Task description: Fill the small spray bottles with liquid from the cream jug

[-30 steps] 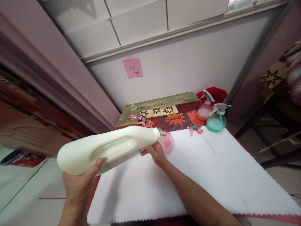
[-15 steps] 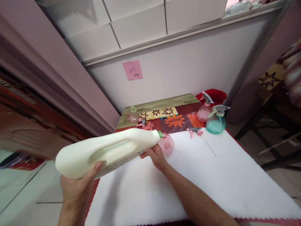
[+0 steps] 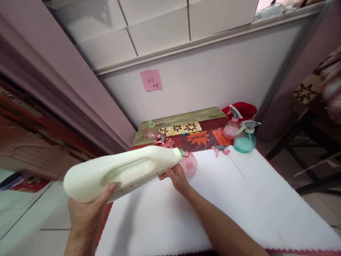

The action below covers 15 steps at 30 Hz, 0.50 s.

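Note:
A large pale-cream detergent jug (image 3: 125,167) is tipped nearly level, its green spout (image 3: 182,153) at the mouth of a round pink spray bottle (image 3: 189,164) without its head. My left hand (image 3: 90,206) grips the jug near its base, thumb on the near side. Under the neck, my right hand (image 3: 174,177) is closed around the jug, its fingers partly hidden beneath. Some pink shows in the bottle; whether liquid is flowing I cannot make out. To the right lies a grey and pink spray head (image 3: 221,150) with its thin tube stretched over the white mat (image 3: 255,209).
At the table's right stand a pink spray bottle (image 3: 231,128) and a green one (image 3: 244,141), both with heads on. Back left, a clear pinkish bottle (image 3: 150,133) lies near a green cap (image 3: 151,123) and another spray head (image 3: 161,139). A wall (image 3: 191,78) rises behind.

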{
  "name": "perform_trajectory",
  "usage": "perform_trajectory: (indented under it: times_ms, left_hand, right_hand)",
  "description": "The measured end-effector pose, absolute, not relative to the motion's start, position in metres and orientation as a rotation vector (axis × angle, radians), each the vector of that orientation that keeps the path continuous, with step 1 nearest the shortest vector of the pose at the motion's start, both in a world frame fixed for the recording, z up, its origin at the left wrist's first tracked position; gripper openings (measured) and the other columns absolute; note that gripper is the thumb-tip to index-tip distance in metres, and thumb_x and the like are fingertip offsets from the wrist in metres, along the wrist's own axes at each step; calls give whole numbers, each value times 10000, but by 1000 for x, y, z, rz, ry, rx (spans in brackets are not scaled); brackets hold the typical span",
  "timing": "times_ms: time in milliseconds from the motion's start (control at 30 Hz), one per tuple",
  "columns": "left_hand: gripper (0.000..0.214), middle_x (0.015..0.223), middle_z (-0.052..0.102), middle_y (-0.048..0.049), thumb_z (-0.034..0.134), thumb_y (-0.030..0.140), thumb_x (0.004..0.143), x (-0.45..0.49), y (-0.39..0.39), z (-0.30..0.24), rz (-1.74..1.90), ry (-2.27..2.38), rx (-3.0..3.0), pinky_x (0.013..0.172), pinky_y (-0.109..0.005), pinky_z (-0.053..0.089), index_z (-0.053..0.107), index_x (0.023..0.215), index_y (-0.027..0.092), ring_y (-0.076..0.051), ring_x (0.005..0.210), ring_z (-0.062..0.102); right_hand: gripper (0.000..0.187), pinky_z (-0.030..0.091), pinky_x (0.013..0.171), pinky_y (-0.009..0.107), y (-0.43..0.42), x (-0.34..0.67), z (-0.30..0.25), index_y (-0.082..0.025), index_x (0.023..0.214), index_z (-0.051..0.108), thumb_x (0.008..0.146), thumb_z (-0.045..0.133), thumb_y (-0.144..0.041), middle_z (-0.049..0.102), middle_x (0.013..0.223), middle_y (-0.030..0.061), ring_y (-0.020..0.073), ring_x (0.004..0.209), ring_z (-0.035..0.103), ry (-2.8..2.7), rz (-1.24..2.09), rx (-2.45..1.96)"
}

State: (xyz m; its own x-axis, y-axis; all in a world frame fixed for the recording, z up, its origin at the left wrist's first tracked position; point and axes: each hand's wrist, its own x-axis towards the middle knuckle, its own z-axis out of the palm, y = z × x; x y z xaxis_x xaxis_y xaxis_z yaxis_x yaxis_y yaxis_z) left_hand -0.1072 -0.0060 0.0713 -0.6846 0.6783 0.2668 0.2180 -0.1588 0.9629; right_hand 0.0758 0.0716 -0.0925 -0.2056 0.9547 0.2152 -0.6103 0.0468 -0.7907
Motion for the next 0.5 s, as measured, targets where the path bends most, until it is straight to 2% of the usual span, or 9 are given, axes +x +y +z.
perform_trajectory:
  times_ms: [233,400,500]
  left_hand:
    - [800,858,769,-88,893,90,248,-86,-10,82,1944,1720,896,574,-280,615,756,1036,124,-274,798,723]
    - [758,839,765,-71,892,86,292,-75,-14,88,1941,1712,870,537,-207,578,766,1037,134,-233,775,717]
    - [775,885,770,-74,901,88,305,-73,-15,88,1936,1707,873,555,-211,581,764,1066,141,-232,791,721]
  right_hand:
    - [555,642,611,365,72,75,-93,-134,1017,678,785,739,-635,755,731,70,224,638,737,-969,1518,-494]
    - [562,644,624,392,72,76,-94,-139,1040,674,793,730,-640,762,757,80,240,654,739,-990,1517,-501]
    - [552,642,628,391,72,76,-94,-131,1023,673,804,723,-635,758,749,83,239,650,738,-1001,1521,-507]
